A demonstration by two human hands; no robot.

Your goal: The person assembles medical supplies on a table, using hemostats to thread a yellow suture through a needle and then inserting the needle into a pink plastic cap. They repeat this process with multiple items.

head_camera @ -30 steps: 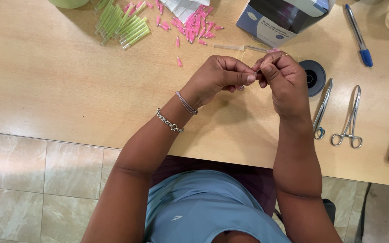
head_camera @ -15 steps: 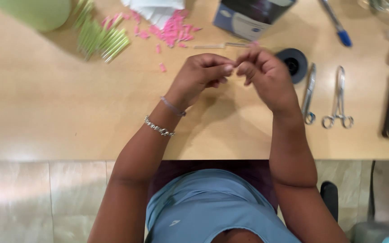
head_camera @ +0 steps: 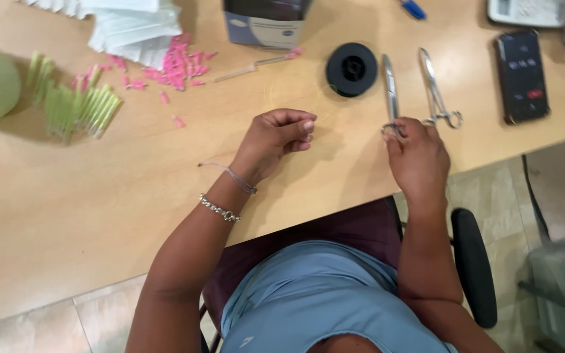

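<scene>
Gripping scissors (head_camera: 390, 91) handle, right hand (head_camera: 418, 157) grip closed; left hand (head_camera: 276, 140) grip curled shut, contents unclear

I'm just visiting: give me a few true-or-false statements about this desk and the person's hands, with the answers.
1. The right hand touches the handle of the metal scissors. True.
2. The left hand holds the black spool. False: the spool lies on the table, apart from it.
3. Pink bits lie near the white paper stack. True.
4. The phone is in the right hand. False: it lies on the table.
</scene>
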